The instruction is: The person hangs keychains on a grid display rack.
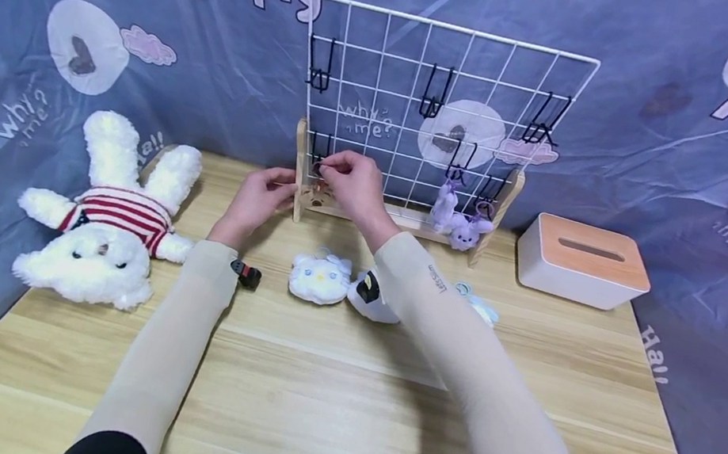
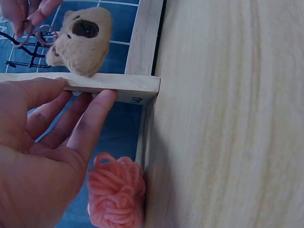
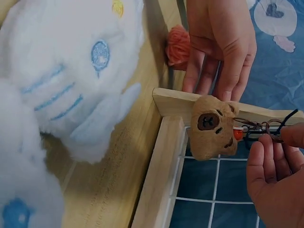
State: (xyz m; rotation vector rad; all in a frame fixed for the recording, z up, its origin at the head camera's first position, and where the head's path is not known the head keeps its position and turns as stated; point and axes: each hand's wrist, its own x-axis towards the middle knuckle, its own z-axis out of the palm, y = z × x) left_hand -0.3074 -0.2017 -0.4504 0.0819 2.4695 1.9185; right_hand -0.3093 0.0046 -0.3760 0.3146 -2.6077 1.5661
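Note:
My right hand pinches the metal ring of a brown plush bear-like keychain at a black hook on the lower left of a white wire grid rack. The keychain's small plush head hangs beside the rack's wooden post. Whether the ring sits over the hook I cannot tell. My left hand touches the outer side of that post with its fingers extended. Two purple plush keychains hang from hooks at the grid's lower right.
White plush pouches lie in front of the rack, one partly behind my right sleeve. A tissue box stands at right, a white plush toy lies at left. Pink yarn is beside the post. More black hooks hang above.

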